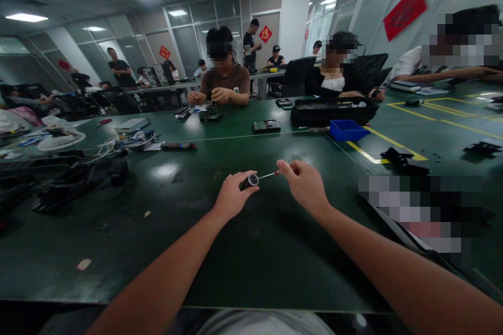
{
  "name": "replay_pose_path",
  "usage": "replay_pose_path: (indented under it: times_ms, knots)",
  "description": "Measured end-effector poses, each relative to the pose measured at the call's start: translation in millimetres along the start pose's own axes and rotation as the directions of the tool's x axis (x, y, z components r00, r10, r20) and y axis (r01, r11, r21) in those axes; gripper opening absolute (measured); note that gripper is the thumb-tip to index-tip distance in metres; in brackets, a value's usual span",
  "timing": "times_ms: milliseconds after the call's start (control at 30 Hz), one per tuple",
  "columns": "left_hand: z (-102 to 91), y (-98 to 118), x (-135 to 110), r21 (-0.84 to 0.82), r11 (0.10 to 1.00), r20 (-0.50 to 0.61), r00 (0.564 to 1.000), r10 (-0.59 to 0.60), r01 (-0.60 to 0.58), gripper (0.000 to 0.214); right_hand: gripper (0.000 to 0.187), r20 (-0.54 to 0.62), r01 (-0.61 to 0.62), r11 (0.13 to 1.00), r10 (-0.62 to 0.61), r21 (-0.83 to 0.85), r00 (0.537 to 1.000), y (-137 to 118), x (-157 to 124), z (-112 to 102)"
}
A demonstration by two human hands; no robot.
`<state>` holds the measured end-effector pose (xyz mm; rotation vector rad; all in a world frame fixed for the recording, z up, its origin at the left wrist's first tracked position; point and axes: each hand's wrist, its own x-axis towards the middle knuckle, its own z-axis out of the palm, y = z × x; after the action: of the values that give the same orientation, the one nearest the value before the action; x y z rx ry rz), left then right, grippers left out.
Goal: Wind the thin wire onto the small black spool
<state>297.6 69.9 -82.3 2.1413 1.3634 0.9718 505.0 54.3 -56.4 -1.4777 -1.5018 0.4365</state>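
Cylinder, short, black, perhaps plastic, pale-ringed at one end: being pinched between thumb and fingers of the left hand, above a glossy dark green tabletop. Probably handling as light, stiff and slightly slippery; seemingly best held by the side wall, leaving the ringed end free. Pointing a slim, silver-shafted, red-collared screwdriver at that end, gripping it in the curled right hand. Showing no readable brand on either. Farther back, displaying a gold "福" on a red paper diamond.

black cylindrical part | pale-ringed round end showing | thin screwdriver (red behind the shaft) | slanted, tip at ring
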Motion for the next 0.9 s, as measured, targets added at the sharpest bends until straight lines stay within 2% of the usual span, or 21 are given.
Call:
replay_pose_path:
  times_ms: [100, 200, 333, 433, 633, 767, 900]
  knots:
    - [0.8, -1.1, -0.1, 0.025, 1.0, 0.001, 1.0, 0.018, -0.018, 0.038, 0.056, -0.032, 0.076, 0.996, -0.078, -0.049, 0.996, -0.9, -0.7, 0.8]
    - [1.9, -2.8, 0.5, 0.045, 0.999, 0.003, 1.0, 0.021, -0.022, 0.038, 0.048, -0.037, 0.132, 0.99, -0.133, -0.043, 0.99, -1.0, -2.7, 2.8]
    - [1.8, -5.2, 1.4, 0.058, 0.998, -0.008, 1.0, 0.017, -0.017, 0.037, 0.024, 0.07, 0.228, 0.973, -0.231, 0.045, 0.97, -2.0, -6.4, 3.6]
    - [0.9, -6.6, 1.6, 0.06, 0.998, -0.023, 1.0, 0.014, -0.013, 0.038, 0.018, 0.138, 0.293, 0.953, -0.301, 0.073, 0.944, -3.4, -8.4, 2.2]
    - [0.8, -5.7, 0.6, 0.063, 0.998, -0.013, 0.999, 0.03, -0.029, 0.038, 0.035, 0.166, 0.192, 0.981, -0.195, 0.037, 0.967, -3.7, -8.5, 1.9]
    - [0.2, -5.1, 1.1, 0.062, 0.998, -0.008, 1.0, 0.029, -0.028, 0.038, 0.021, 0.137, 0.218, 0.972, -0.229, 0.089, 0.964, -2.3, -8.2, 4.0]
    - [-0.7, -5.2, 1.8, 0.064, 0.998, -0.026, 1.0, 0.001, 0.001, 0.039, 0.018, 0.167, 0.228, 0.96, -0.255, 0.166, 0.953, -1.1, -8.5, 3.1]
